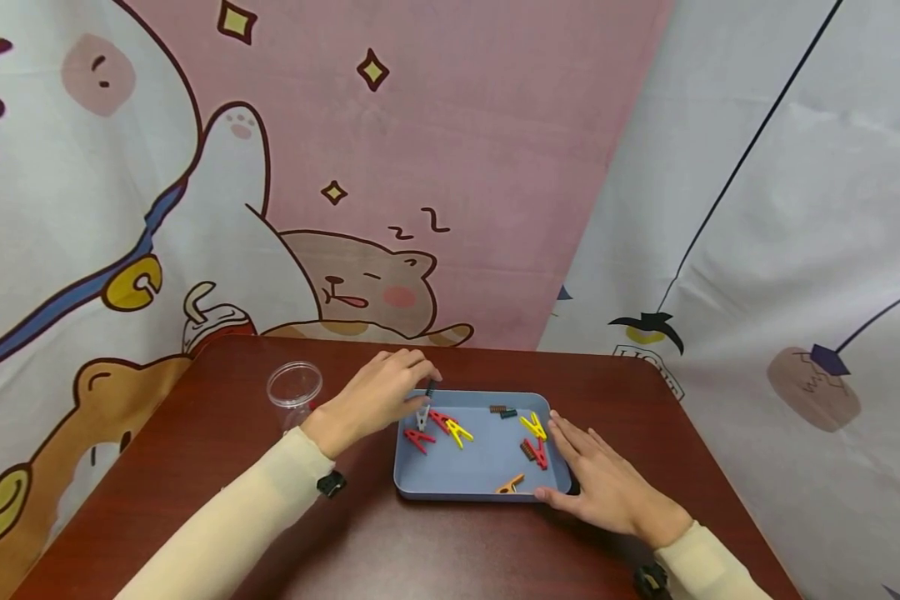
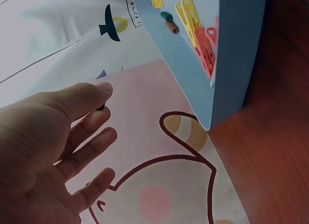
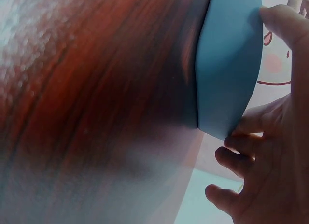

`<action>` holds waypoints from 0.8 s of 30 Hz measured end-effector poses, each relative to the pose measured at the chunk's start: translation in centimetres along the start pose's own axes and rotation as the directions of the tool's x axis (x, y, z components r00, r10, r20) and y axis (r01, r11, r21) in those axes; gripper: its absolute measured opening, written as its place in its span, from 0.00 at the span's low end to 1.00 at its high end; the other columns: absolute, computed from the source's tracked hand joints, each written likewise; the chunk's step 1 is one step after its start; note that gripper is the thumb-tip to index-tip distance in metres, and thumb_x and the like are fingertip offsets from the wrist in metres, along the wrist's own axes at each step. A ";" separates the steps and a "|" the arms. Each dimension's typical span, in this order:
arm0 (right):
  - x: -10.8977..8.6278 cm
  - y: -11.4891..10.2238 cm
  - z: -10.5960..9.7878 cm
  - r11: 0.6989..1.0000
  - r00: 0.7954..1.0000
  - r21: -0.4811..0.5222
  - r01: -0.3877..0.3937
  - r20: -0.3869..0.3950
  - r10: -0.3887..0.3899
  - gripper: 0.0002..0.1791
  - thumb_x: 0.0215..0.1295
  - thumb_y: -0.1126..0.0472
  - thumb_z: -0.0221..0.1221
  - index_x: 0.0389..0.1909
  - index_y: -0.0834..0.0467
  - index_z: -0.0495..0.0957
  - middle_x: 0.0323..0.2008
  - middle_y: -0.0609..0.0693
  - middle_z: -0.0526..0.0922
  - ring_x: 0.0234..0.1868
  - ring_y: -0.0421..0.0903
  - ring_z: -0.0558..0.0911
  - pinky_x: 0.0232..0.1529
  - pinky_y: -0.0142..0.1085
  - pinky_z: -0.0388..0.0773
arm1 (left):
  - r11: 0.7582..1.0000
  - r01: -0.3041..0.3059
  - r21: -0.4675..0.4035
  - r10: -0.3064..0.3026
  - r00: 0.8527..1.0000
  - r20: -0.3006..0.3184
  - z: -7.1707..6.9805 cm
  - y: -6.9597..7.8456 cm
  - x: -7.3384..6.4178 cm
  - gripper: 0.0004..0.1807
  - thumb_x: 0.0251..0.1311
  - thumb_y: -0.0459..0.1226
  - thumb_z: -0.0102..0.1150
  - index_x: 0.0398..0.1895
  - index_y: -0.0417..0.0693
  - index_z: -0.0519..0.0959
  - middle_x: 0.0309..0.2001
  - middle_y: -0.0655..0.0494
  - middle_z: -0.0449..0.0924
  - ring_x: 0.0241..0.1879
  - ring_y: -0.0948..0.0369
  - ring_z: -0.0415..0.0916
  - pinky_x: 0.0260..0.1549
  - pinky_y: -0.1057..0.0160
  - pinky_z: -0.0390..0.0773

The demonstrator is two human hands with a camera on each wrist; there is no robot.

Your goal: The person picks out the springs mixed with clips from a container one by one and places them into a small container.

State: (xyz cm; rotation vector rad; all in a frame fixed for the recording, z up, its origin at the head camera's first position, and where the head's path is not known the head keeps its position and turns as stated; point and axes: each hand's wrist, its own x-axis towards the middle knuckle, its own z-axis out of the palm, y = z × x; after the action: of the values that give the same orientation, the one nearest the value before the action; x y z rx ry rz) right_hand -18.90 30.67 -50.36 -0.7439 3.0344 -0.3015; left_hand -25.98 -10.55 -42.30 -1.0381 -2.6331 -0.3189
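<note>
- Pinching 1 small dark piece (image 1: pixel 430 388), probably a spring, between thumb and finger of the left hand (image 1: pixel 375 392), over the far left corner of the blue tray (image 1: pixel 457 497).
- Hovering with that hand right by a grey clip (image 1: pixel 422 418); not showing clearly whether touching it.
- Resting the right hand (image 1: pixel 607 475) on the tray's near right corner, fingers fairly straight, thumb at the near rim, gripping no clip or spring.
- Seeing 2 red clips (image 1: pixel 418 440) and 1 yellow clip (image 1: pixel 459 433) near the grey clip, on the tray's left side.
- Counting, farther right, 2 brown springs (image 1: pixel 498 409), 1 dark green spring (image 1: pixel 508 414), another yellow clip (image 1: pixel 534 427), another red clip (image 1: pixel 540 455) and 1 orange clip (image 1: pixel 510 484) by the near rim.
- Noticing a clear jar (image 1: pixel 294 385) on the bench (image 1: pixel 390 542), left of the tray, partly hidden by the left arm.
- Probably calling for a light pinch, with a risk of flicking so small a piece away under too hard a squeeze.
- Best working low over the tray, for catching drops, and bracing gently, without pushing.
</note>
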 end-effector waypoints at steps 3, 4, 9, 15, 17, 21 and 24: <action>-0.1 0.0 0.0 1.000 1.000 0.003 -0.002 -0.001 0.002 0.65 0.75 0.15 0.60 0.92 0.62 0.62 0.95 0.59 0.59 0.92 0.63 0.68 0.89 0.71 0.64 | 1.000 0.002 0.010 -0.002 1.000 -0.023 -0.2 -0.3 -0.4 0.22 0.71 0.43 0.85 0.65 0.53 0.90 0.58 0.57 0.91 0.62 0.55 0.88 0.67 0.45 0.88; -0.2 0.0 0.1 1.000 1.000 0.005 -0.004 0.000 0.004 0.65 0.75 0.16 0.60 0.92 0.62 0.62 0.95 0.59 0.59 0.92 0.63 0.68 0.89 0.71 0.64 | 1.000 0.004 0.011 -0.004 1.000 -0.030 -0.3 -0.4 -0.6 0.22 0.71 0.43 0.84 0.65 0.53 0.90 0.59 0.57 0.91 0.62 0.54 0.88 0.67 0.45 0.87; -0.2 0.1 0.2 1.000 1.000 0.013 -0.008 0.007 0.008 0.66 0.75 0.15 0.59 0.93 0.62 0.62 0.95 0.58 0.59 0.92 0.63 0.68 0.89 0.72 0.63 | 1.000 0.016 0.027 -0.015 0.997 -0.071 -1.0 -0.8 -1.8 0.23 0.70 0.42 0.85 0.65 0.52 0.90 0.60 0.55 0.92 0.64 0.52 0.88 0.68 0.44 0.87; -0.1 0.1 0.1 1.000 1.000 0.008 -0.001 -0.002 0.001 0.65 0.75 0.16 0.59 0.93 0.62 0.61 0.95 0.59 0.59 0.92 0.64 0.68 0.89 0.72 0.64 | 0.998 0.044 0.037 -0.039 0.991 -0.126 -2.0 -1.7 -3.0 0.22 0.68 0.39 0.87 0.62 0.51 0.91 0.59 0.53 0.91 0.62 0.51 0.88 0.66 0.42 0.88; -0.1 0.2 0.1 1.000 1.000 0.009 -0.002 -0.004 0.002 0.65 0.75 0.16 0.60 0.93 0.62 0.62 0.95 0.59 0.59 0.92 0.64 0.68 0.89 0.72 0.64 | 0.998 0.050 0.041 -0.044 0.988 -0.147 -2.2 -2.1 -3.3 0.21 0.68 0.39 0.87 0.61 0.51 0.91 0.58 0.53 0.92 0.61 0.51 0.89 0.65 0.41 0.88; 0.0 0.3 0.2 1.000 1.000 0.006 0.004 -0.009 -0.004 0.66 0.75 0.15 0.59 0.93 0.62 0.62 0.95 0.59 0.59 0.92 0.63 0.69 0.88 0.72 0.64 | 0.996 0.070 0.046 -0.060 0.981 -0.185 -2.6 -2.9 -4.0 0.20 0.69 0.40 0.86 0.60 0.50 0.91 0.57 0.52 0.92 0.58 0.50 0.90 0.61 0.39 0.89; 0.1 0.2 0.3 1.000 1.000 0.009 0.006 -0.009 -0.006 0.66 0.75 0.15 0.59 0.93 0.62 0.62 0.95 0.59 0.59 0.92 0.63 0.69 0.88 0.72 0.64 | 0.996 0.080 0.042 -0.070 0.976 -0.207 -2.9 -3.5 -4.5 0.19 0.70 0.40 0.85 0.60 0.49 0.92 0.57 0.51 0.92 0.57 0.48 0.91 0.59 0.38 0.90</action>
State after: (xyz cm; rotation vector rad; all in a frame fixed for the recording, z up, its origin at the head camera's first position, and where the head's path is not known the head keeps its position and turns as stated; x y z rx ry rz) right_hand -19.07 30.79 -50.72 -0.7534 3.0377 -0.3200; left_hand -24.71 -16.83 -41.47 -0.8428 -2.4844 -0.3553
